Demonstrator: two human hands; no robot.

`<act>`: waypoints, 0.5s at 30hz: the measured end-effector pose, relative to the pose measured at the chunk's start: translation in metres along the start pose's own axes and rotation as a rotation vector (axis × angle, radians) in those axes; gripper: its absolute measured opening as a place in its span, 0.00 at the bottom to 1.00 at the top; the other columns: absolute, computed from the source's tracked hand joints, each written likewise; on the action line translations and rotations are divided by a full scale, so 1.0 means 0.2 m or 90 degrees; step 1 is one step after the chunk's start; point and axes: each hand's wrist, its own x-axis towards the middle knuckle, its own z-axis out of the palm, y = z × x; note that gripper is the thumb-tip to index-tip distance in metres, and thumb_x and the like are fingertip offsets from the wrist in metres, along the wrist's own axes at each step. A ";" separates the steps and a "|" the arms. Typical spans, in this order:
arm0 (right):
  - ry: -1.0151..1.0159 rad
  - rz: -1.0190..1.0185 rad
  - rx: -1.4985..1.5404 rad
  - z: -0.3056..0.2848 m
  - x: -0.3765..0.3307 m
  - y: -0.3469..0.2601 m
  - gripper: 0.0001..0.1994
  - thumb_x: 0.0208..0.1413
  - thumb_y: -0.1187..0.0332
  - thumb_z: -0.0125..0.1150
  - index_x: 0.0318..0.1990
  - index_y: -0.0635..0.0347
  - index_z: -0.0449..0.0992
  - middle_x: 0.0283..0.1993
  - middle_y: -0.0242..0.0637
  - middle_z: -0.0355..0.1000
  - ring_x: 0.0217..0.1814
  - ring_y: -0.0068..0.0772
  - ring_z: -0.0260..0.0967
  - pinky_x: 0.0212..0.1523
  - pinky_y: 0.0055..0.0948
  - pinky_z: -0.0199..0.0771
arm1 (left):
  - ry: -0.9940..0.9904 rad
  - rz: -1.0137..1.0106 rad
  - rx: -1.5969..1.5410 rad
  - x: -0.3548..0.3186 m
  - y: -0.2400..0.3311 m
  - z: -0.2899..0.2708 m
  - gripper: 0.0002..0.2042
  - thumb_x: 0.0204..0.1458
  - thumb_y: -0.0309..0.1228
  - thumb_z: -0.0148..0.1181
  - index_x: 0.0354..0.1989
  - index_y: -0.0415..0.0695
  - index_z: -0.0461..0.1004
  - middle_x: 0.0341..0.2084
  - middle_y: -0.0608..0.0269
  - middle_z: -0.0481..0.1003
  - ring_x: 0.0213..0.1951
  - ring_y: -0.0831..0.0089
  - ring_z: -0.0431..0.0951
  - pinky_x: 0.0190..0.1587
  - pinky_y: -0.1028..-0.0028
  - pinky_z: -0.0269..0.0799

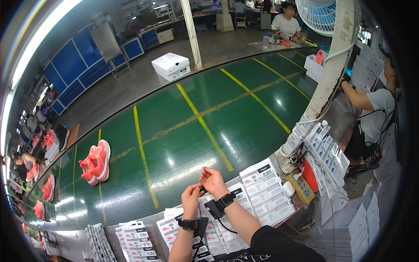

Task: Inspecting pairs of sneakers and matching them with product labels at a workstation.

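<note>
Your left hand (191,198) and right hand (213,180) meet at the near edge of a green conveyor belt (183,131), fingertips drawn together around something small and dark pinched between them; what it is cannot be made out at this size. The left hand's fingers curl shut toward the right thumb, and the right hand's fingers bend over the same spot, so both grips are closed rather than spread. Each wrist carries a black strap (225,201) with a dark device hanging from it.

Directly beneath your hands lie rows of white label sheets (262,192) with red and black printing, fanned along the table edge. More of them sit to the left of your left forearm in a loose stack (136,241), and further sheets stand upright to the right of your right hand, past a white post (331,70). Beyond your fingertips the belt runs wide, marked with yellow lines.

Well off to the left of your grip, a pair of coral-red shoes (96,162) rests on the belt, with others farther along its curve. Far beyond your hands a white box (171,64) sits on the grey floor. To your right another person (376,109) in a grey shirt works beside stacked white boxes.
</note>
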 end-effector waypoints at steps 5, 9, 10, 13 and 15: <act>0.000 -0.003 -0.005 0.00 0.00 0.00 0.06 0.54 0.72 0.48 0.36 0.63 0.70 0.26 0.34 0.68 0.28 0.29 0.66 0.31 0.28 0.71 | 0.003 -0.003 -0.002 0.00 -0.01 0.00 0.09 0.54 0.23 0.47 0.39 0.32 0.71 0.34 0.58 0.73 0.36 0.76 0.74 0.41 0.79 0.72; -0.002 -0.004 0.000 0.00 0.00 0.00 0.06 0.54 0.72 0.48 0.35 0.63 0.70 0.26 0.34 0.68 0.28 0.29 0.66 0.31 0.28 0.71 | -0.001 0.000 -0.003 0.00 0.00 0.00 0.09 0.54 0.23 0.47 0.39 0.32 0.72 0.34 0.58 0.73 0.36 0.77 0.73 0.40 0.79 0.72; -0.003 -0.006 -0.001 0.00 0.00 0.00 0.06 0.54 0.72 0.48 0.35 0.63 0.70 0.26 0.34 0.68 0.28 0.29 0.67 0.31 0.28 0.71 | -0.001 0.000 -0.003 0.00 0.00 0.00 0.09 0.54 0.23 0.47 0.39 0.32 0.72 0.34 0.58 0.73 0.36 0.77 0.73 0.40 0.79 0.72; -0.002 -0.004 -0.002 0.00 0.00 0.00 0.06 0.54 0.72 0.48 0.35 0.64 0.70 0.26 0.34 0.69 0.27 0.29 0.67 0.31 0.28 0.71 | 0.001 -0.003 0.000 0.00 0.00 0.00 0.09 0.54 0.22 0.47 0.38 0.33 0.72 0.34 0.59 0.74 0.36 0.77 0.73 0.40 0.79 0.72; -0.007 -0.002 0.000 0.00 0.00 0.00 0.06 0.54 0.72 0.48 0.35 0.64 0.71 0.26 0.34 0.69 0.28 0.29 0.67 0.31 0.28 0.71 | 0.001 0.006 -0.010 0.00 -0.01 0.00 0.08 0.54 0.22 0.47 0.38 0.33 0.72 0.33 0.59 0.74 0.36 0.77 0.74 0.40 0.79 0.72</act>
